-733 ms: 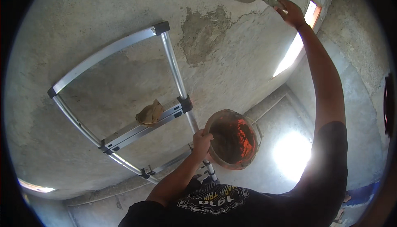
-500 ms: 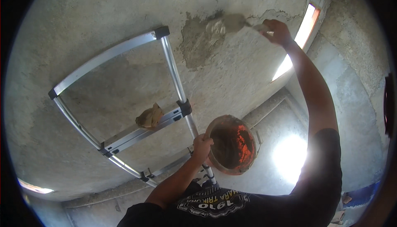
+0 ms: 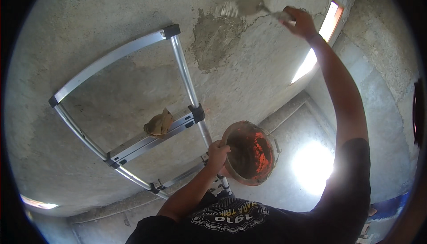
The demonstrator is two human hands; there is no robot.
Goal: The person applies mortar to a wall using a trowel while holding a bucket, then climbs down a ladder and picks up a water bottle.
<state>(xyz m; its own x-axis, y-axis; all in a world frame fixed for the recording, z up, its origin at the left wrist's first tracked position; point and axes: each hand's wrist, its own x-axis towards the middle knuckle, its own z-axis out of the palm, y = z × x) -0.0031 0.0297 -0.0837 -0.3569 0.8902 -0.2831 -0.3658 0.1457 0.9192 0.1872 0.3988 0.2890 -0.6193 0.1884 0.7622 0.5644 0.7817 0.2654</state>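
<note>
Up at the concrete wall, my right hand is closed around the handle of a trowel, whose blade lies flat against the wall at the top edge of the wet mortar patch. Lower down, my left hand grips the rim of an orange bucket smeared with mortar, just beside the aluminium ladder. Crumpled tan rag sits on a ladder rung, well apart from both hands.

Building site, bare plaster wall, ladder
</note>
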